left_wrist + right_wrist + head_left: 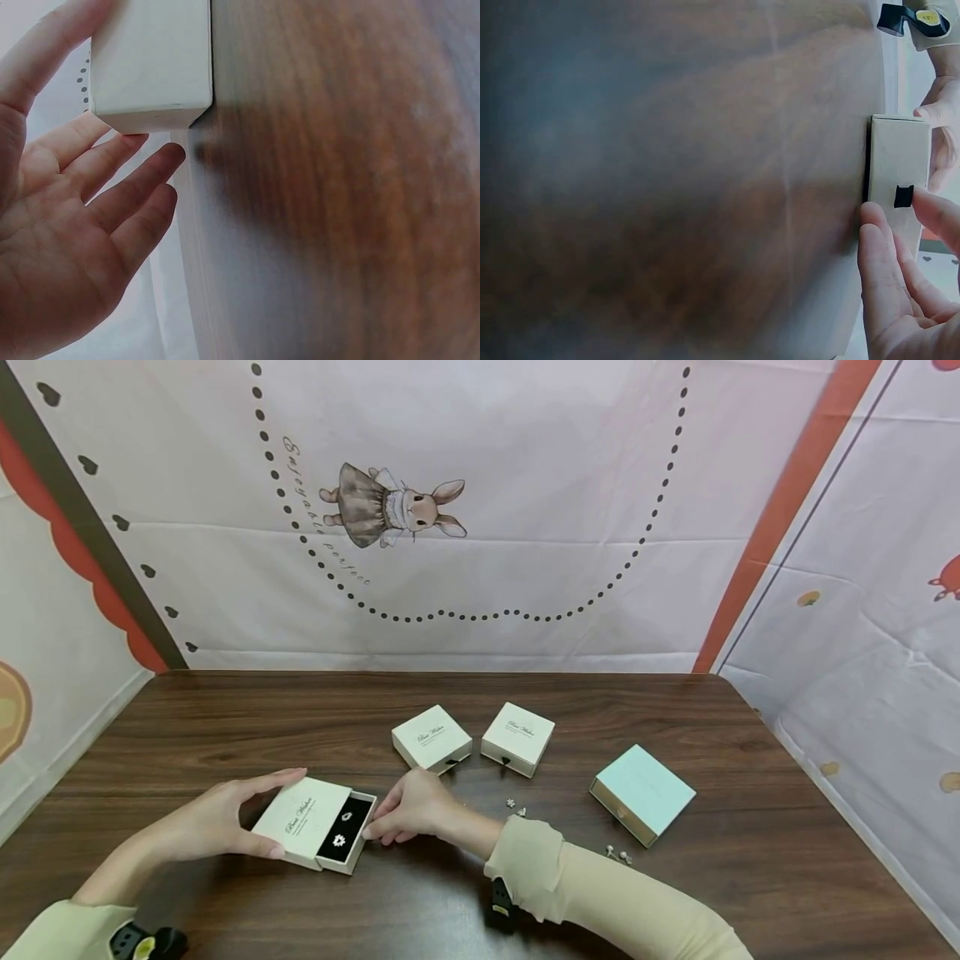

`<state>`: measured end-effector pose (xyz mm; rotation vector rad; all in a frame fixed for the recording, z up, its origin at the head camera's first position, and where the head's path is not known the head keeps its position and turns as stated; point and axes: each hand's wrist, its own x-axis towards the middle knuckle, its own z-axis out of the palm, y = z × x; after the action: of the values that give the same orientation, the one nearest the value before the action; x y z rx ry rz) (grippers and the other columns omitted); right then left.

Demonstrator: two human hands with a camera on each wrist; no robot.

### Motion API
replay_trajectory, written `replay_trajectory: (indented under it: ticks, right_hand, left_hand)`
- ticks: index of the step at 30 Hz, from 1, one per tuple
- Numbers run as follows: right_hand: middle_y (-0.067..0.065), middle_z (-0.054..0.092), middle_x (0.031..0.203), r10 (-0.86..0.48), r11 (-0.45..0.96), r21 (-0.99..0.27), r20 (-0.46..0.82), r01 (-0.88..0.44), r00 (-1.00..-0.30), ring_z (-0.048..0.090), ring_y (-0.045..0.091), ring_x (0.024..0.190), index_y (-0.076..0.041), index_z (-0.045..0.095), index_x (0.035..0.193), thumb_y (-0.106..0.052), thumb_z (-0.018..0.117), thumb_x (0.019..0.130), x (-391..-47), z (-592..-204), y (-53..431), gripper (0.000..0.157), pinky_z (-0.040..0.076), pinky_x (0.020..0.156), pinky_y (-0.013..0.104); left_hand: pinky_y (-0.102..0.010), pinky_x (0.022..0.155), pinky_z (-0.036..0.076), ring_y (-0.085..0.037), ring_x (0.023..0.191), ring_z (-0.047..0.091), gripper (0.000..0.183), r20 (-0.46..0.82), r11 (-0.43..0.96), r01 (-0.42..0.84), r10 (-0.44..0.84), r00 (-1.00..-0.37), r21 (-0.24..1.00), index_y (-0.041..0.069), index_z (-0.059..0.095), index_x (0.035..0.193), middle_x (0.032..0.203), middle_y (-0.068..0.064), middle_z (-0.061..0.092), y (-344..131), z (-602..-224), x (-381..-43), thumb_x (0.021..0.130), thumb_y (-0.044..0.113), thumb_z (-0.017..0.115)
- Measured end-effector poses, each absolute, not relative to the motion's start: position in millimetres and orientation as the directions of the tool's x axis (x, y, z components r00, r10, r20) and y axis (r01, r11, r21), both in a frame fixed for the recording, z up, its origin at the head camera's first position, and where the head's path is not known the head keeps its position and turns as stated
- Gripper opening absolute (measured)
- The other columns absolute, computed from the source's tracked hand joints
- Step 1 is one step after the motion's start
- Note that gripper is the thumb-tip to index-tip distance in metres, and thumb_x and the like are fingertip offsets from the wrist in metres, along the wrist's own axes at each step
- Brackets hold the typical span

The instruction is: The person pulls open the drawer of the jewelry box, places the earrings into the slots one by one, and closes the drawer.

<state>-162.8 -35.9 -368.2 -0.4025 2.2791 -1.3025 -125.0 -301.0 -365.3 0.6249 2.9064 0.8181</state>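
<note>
In the head view my left hand [202,822] holds a cream jewelry box [303,818] across its printed sleeve, thumb on the near side and fingers on the far side. Its drawer [331,857] is slid partway out to the right. On the black lining lie two small pale ornaments, a flower-shaped one [339,841] and a ring-like one [346,817]. My right hand [420,810] is at the drawer's front end. The right wrist view shows its thumb at the upper edge beside a black pull tab [904,196], with fingertips [870,216] at the lower edge.
Two closed cream boxes, one left [432,737] and one right [519,735], sit farther back. A mint-green box [643,793] stands at the right. Small silvery pieces [511,803] lie behind my right forearm, and others [618,855] lie near the mint box. A patterned cloth [525,510] hangs behind the table.
</note>
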Motion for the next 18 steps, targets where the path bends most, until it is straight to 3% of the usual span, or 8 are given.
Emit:
replay_trajectory:
  ticks: [7,18]
  right_hand:
    - [0.011,0.067,0.058,-0.482,0.486,-0.874,-0.258,-0.011,-0.837,0.065,0.015,0.052,-0.002,0.070,0.069,-0.010,0.077,0.068,-164.0,-368.2,-39.7,0.010,0.051,0.049,0.022]
    - [0.011,0.067,0.059,-0.485,0.464,-0.886,-0.257,0.004,-0.836,0.064,0.015,0.051,-0.001,0.070,0.068,-0.009,0.077,0.068,-165.0,-369.9,-45.4,0.010,0.051,0.049,0.023]
  left_hand:
    - [-0.028,0.082,0.040,0.001,0.114,0.043,0.085,0.049,0.777,0.366,0.399,-0.916,0.512,0.021,0.043,0.136,0.131,-0.007,0.052,-301.1,-365.2,-125.3,0.062,0.042,0.079]
    - [-0.022,0.083,0.038,0.006,0.114,0.040,0.084,0.049,0.767,0.364,0.401,-0.915,0.529,0.019,0.043,0.135,0.132,-0.008,0.051,-301.3,-365.3,-124.7,0.062,0.042,0.079]
